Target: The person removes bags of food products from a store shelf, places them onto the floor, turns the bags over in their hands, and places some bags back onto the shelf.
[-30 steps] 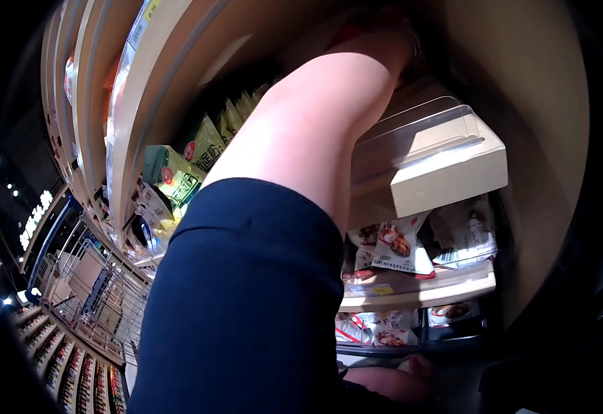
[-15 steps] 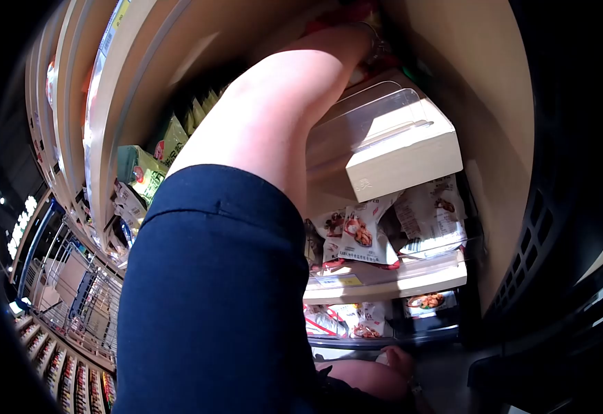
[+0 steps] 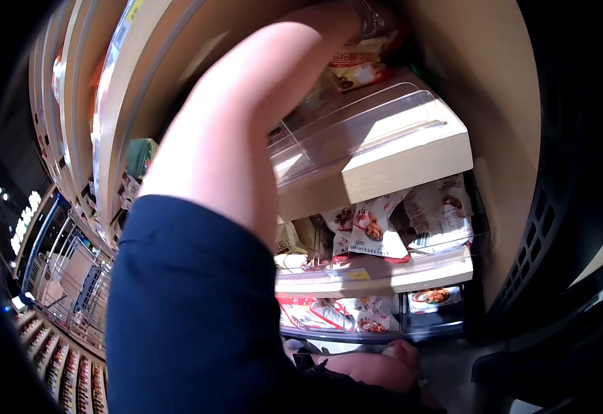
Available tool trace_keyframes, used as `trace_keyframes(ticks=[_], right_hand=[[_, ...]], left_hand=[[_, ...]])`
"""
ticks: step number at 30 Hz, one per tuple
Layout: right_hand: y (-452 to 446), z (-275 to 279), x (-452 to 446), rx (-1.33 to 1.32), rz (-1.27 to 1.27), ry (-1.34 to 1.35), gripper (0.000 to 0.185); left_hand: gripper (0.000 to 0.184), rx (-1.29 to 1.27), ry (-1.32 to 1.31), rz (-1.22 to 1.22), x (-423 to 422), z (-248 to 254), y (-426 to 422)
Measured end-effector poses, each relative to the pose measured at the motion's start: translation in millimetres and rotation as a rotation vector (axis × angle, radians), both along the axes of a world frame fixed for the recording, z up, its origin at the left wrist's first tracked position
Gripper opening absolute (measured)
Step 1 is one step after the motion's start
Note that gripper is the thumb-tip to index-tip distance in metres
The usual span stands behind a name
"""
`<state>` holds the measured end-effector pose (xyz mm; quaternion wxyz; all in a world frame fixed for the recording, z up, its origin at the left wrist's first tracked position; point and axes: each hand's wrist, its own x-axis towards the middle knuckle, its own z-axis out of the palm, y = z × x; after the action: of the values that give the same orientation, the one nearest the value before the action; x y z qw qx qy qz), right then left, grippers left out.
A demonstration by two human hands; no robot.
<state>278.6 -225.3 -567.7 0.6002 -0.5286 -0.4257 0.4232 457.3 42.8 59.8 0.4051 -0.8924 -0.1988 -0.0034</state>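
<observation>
My left arm [image 3: 212, 131], in a rolled dark blue sleeve, reaches up into a shelf compartment. At its end my left hand [image 3: 378, 19] is in shadow at the top edge, its fingers hidden. Right below the wrist is a yellow and red printed bag [image 3: 358, 67]; whether the hand grips it I cannot tell. A clear divider and lip [image 3: 384, 127] runs along the wooden shelf front [image 3: 408, 169] beneath the arm. Low in the view, my right hand [image 3: 403, 353] looks curled closed; whatever it may hold is hidden.
White printed food bags [image 3: 377, 224] stand on the lower shelf, with more packets [image 3: 367, 314] below. A wooden side panel [image 3: 484, 124] bounds the compartment. Dark plastic lattice [image 3: 532, 255] lies along the right. A wire shopping cart [image 3: 74, 276] stands at far left.
My left forearm has shifted left and up in the view. More of the yellow and red bag now shows below the wrist. The shelf front appears slightly larger.
</observation>
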Motion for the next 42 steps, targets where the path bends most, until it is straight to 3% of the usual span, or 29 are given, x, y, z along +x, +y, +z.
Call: trace_keyframes(ticks=[2,4,6,7,10,13,14,15,16,18,20,21,22,24,28,29,31,33,34,35,37,40,42], right_hand=[[1.2,-4.7,0.8,-0.047,0.017,0.033,0.027],[8.0,-46.5,-4.2,0.036,0.153,0.215,0.02],[5.8,-48.1,-6.4,-0.02,0.172,0.29,0.02],[11.3,-59.6,-7.5,-0.025,0.164,0.249,0.02],[8.2,-46.7,-1.9,0.065,0.097,0.01,0.018],[5.8,-21.4,7.0,-0.012,0.055,-0.046,0.018],[1.3,-9.6,14.6,-0.029,0.103,-0.097,0.018],[-0.1,-6.0,20.3,0.007,0.083,-0.225,0.019],[-0.8,-2.5,22.7,-0.144,0.11,-0.122,0.022],[-16.8,2.5,28.1,-0.08,0.047,-0.041,0.022],[-37.6,21.4,33.7,-0.133,0.019,0.139,0.017],[-42.9,22.3,37.6,-0.146,-0.019,0.038,0.017],[-50.3,24.1,43.8,-0.162,-0.057,-0.064,0.017],[-63.4,47.5,45.3,-0.033,-0.21,-0.206,0.017],[-75.4,127.0,34.2,-0.054,-0.265,-0.083,0.015],[-73.1,137.6,32.4,-0.006,-0.288,-0.137,0.015],[-68.8,161.8,21.3,0.044,-0.278,-0.213,0.015],[-73.8,180.5,9.6,0.062,-0.25,-0.196,0.015],[-72.1,185.5,8.3,0.075,-0.247,-0.152,0.015],[-73.8,193.2,6.9,0.021,-0.241,-0.232,0.015],[-68.6,187.8,19.4,0.003,-0.226,-0.287,0.016],[-68.5,189.4,31.9,-0.022,-0.289,-0.276,0.017],[-65.9,202.7,22.3,-0.052,-0.366,-0.273,0.016]], left_hand=[[0.036,0.031,0.008,-0.043,-18.5,7.2,-6.0],[0.036,0.075,0.014,-0.105,-34.4,10.5,-12.6],[0.034,-0.054,-0.235,-0.079,-46.2,3.1,-34.8],[0.032,0.286,0.099,-0.16,-52.2,6.8,-41.3],[0.032,0.507,0.004,-0.54,-74.6,4.8,-44.1],[0.024,0.339,-0.257,-0.854,-102.3,10.6,-94.9],[0.021,0.212,-0.226,-0.744,-106.4,14.8,-106.7],[0.016,0.42,-0.332,-1.011,-106.0,12.1,-108.8],[0.017,0.385,-0.398,-1.132,-110.8,13.5,-119.2],[0.017,0.384,-0.434,-1.045,-132.1,13.5,-136.4],[0.02,-0.244,-0.578,-0.892,-157.5,11.6,-143.4],[0.02,0.216,-0.53,-1.037,-170.6,6.1,-141.1],[0.018,0.513,-0.526,-0.948,-179.8,6.8,-131.6],[0.027,0.404,-0.696,-0.961,-206.6,-9.6,-139.2],[0.023,0.239,-1.116,-1.031,-281.4,-29.3,-160.1],[0.021,0.027,-1.224,-1.034,-315.3,-34.6,-179.3],[0.024,-0.886,-1.431,-0.97,-381.7,-64.7,-207.6],[0.024,-0.772,-1.465,-0.592,-465.5,-94.1,-246.4],[0.026,-0.69,-1.598,-0.531,-494.4,-117.3,-251.3],[0.025,-0.343,-1.417,-0.429,-536.4,-132.8,-264.6],[0.021,-0.164,-1.224,-0.225,-609.6,-174.5,-289.8],[0.017,-0.007,-1.02,0.003,-705.9,-222.6,-325.6],[0.021,-0.103,-1.097,0.263,-765.3,-259.1,-354.6]])
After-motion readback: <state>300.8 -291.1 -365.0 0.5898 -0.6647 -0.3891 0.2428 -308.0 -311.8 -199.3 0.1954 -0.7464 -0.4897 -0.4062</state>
